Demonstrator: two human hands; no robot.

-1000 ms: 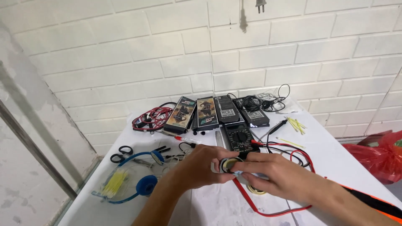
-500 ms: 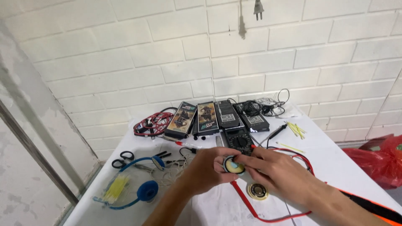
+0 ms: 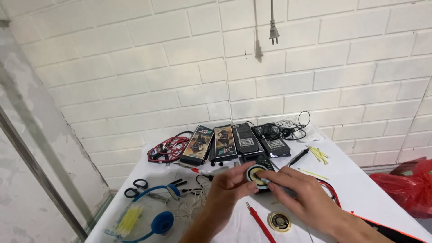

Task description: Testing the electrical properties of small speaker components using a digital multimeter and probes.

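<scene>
Two hands' fingers pinching round speaker, yellow centre, black rim

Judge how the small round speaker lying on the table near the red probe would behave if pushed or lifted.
The round speaker lies flat on its face, so it would probably slide rather than roll. It looks small and thin, likely light. Its exposed centre may be fragile.

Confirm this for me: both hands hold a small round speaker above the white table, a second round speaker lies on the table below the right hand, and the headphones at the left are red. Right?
Not quite: the headphones are blue, as the head view shows. The rest stands: the left hand and right hand hold a small round speaker above the white table, and a second round speaker lies below the right hand.
</scene>
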